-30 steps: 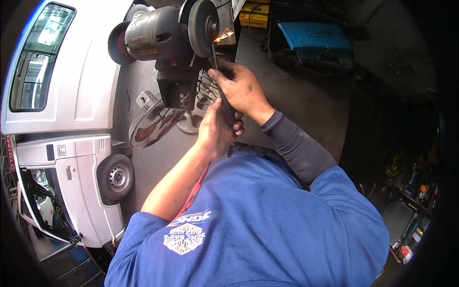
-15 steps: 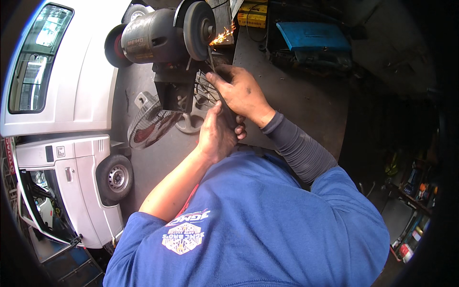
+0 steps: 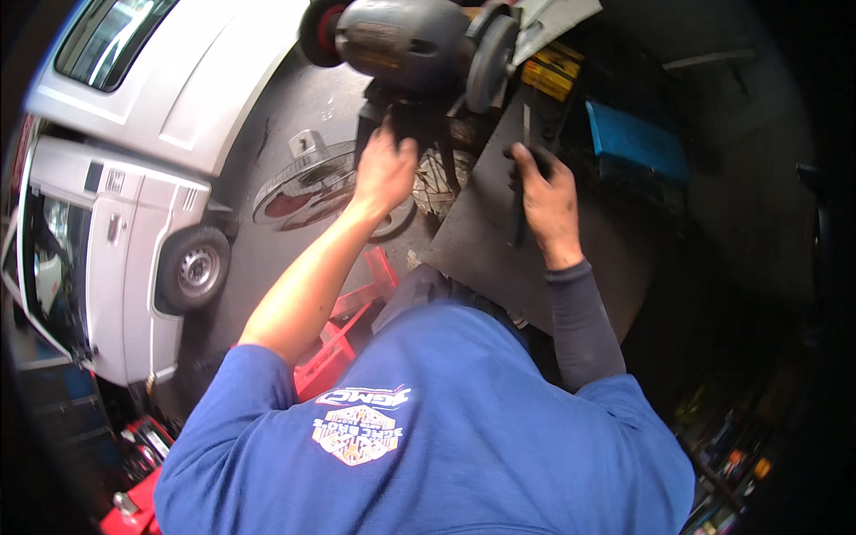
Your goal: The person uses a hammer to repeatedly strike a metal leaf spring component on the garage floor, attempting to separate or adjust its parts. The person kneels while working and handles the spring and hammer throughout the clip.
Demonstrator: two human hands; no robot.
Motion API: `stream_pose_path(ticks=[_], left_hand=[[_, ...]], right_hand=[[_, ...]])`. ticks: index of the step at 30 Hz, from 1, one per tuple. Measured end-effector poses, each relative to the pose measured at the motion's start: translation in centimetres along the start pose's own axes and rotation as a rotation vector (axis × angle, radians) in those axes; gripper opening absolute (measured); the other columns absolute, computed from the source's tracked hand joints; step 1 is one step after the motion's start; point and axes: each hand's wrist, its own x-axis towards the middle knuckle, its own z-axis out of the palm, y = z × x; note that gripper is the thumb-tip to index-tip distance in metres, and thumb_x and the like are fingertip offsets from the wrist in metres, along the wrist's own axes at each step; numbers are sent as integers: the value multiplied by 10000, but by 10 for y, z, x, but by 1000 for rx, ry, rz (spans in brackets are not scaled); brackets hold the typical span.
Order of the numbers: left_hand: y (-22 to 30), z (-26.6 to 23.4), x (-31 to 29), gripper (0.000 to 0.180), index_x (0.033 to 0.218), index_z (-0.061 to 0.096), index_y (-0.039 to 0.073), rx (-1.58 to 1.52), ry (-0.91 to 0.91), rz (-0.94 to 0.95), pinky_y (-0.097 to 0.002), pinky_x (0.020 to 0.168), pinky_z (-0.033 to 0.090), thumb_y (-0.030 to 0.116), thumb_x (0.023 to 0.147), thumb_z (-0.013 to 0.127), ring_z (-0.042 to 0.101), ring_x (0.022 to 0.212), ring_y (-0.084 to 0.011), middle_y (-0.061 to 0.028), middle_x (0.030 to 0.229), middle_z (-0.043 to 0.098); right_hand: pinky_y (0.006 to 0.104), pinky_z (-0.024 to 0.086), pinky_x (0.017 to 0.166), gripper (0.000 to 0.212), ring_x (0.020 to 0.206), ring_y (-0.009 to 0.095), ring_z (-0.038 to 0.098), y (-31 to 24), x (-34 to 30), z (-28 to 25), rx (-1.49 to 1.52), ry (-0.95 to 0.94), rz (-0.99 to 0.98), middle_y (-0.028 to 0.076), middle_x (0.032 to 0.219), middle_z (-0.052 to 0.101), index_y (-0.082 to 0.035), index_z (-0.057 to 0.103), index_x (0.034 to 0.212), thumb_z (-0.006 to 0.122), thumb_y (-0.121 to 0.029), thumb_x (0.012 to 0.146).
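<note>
Left hand [image 3: 385, 169] on base of grinder [image 3: 406, 45], fingers pressed against dark housing below motor; grip on it, how tight cannot tell. Right hand [image 3: 546, 201] on dark table [image 3: 481, 250], grip clenched round thin dark rod [image 3: 519, 201]. Rod lies lengthwise under palm, tip pointing toward grey wheel [image 3: 490, 58], apart from it. Blue box [image 3: 633, 143] right of hand. White van [image 3: 134, 178] at left, fan guard [image 3: 303, 187] on floor beside it, red frame [image 3: 343, 330] below left forearm.
</note>
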Motion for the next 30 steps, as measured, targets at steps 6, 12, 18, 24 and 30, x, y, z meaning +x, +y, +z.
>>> stream_pose_path(ticks=[6,12,18,24,30], left_hand=[[7,32,6,917,1610,140,-72,279,48,-89,-469,1090,477,383,961,601,577,1269,-457,-415,1465,442],[37,17,8,701,1400,511,-106,510,258,-36,-435,878,513,313,859,664,635,1062,-335,-238,1227,585],[-26,-23,-22,292,1081,627,33,119,686,345,-437,707,582,152,816,661,690,797,-341,-172,922,646],[-244,-147,-109,331,1195,550,36,345,1248,-396,-464,974,470,195,922,650,570,1134,-361,-197,1162,565],[-380,-126,-258,426,1248,651,40,586,111,-1536,-473,960,529,357,967,604,611,1225,-360,-186,1347,605]], right_hand=[[275,449,709,397,751,98,564,43,-32,-8,-122,-74,129,5,827,635,10,731,1068,663,-378,1023],[309,504,580,426,690,135,593,71,-70,6,-114,-284,493,43,846,628,16,713,1080,663,-403,1022],[308,524,642,477,741,152,616,83,-66,-5,-217,-496,503,75,921,663,30,717,1108,653,-435,1021],[309,499,815,494,866,186,650,98,-53,-10,-677,-534,535,99,995,711,75,697,1159,673,-394,1005],[294,504,669,327,736,113,609,89,-53,9,-476,-858,446,37,869,680,5,709,1200,669,-245,993]])
